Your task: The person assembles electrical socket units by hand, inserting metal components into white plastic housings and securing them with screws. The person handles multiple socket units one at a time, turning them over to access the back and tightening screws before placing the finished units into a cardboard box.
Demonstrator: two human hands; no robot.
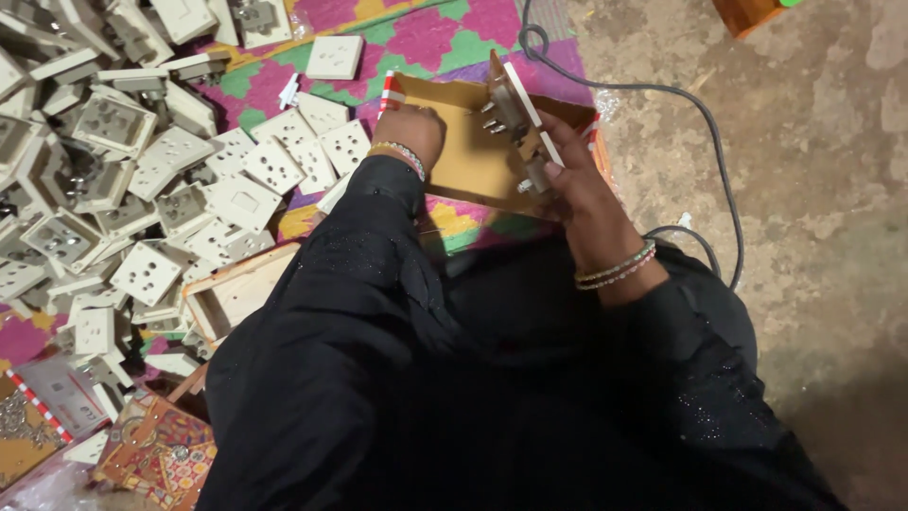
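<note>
Already the right hand point(577, 185) pinches a white socket plate point(518, 118) on edge, long axis running away from the person, pins facing left. Just left, the left hand point(409, 131) presses closed on the cardboard piece point(463, 161) beneath.

bare concrete floor point(813, 142), patterned mat point(426, 38)

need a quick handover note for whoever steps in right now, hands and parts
Left hand: resting in the open cardboard box, holding nothing visible.
Right hand: gripping a white socket plate on edge over the box, metal terminals facing the left hand.
Parts: a big pile of white sockets on the patterned mat, left of the box; a grey cable runs along the floor on the right.
Done: no socket visible in the box.
Left: the pile.
</note>
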